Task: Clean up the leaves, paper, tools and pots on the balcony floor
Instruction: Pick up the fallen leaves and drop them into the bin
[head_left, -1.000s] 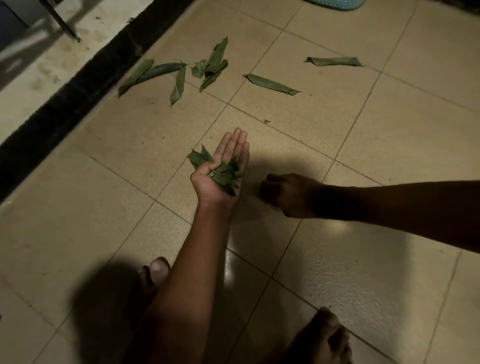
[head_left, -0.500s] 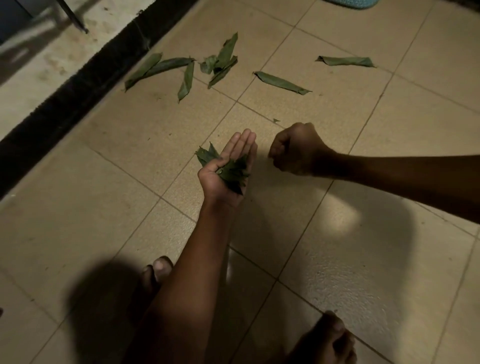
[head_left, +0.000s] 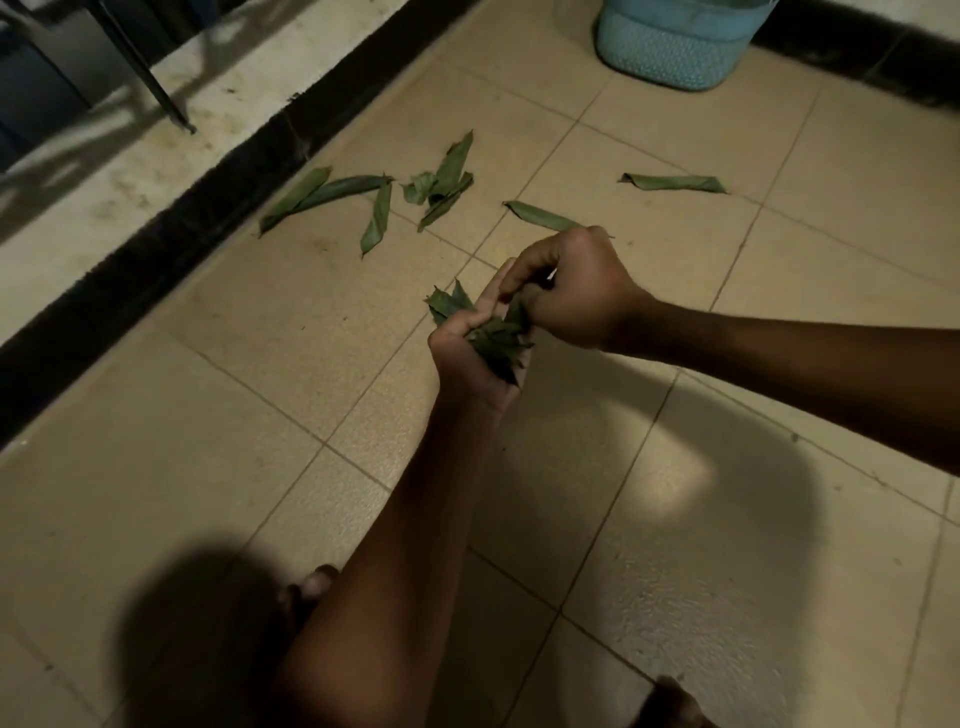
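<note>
While left hand (head_left: 460, 364) clasps leaf scraps (head_left: 493, 339) | right hand (head_left: 576, 296) curled over them, grip hidden | blue basket (head_left: 675, 49) cropped

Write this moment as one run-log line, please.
left hand: cupped, holds leaf bundle | right hand: pinches into bundle | loose leaves: several on floor beyond hands

left hand (head_left: 467, 358): palm up over the floor (head_left: 208, 415), mid-view, the bunch of leaves (head_left: 496, 338) lying in it.
right hand (head_left: 576, 291): just right of the left hand, its fingers (head_left: 524, 283) down on the bunch of leaves.
leaf clusters (head_left: 441, 182): two on the floor, behind and left of the hands.
near leaf (head_left: 543, 215): just behind the right hand.
far leaf (head_left: 672, 183): behind, farther right.
basket (head_left: 670, 47): farthest back.
border strip (head_left: 156, 244): along the floor's left edge.
</note>
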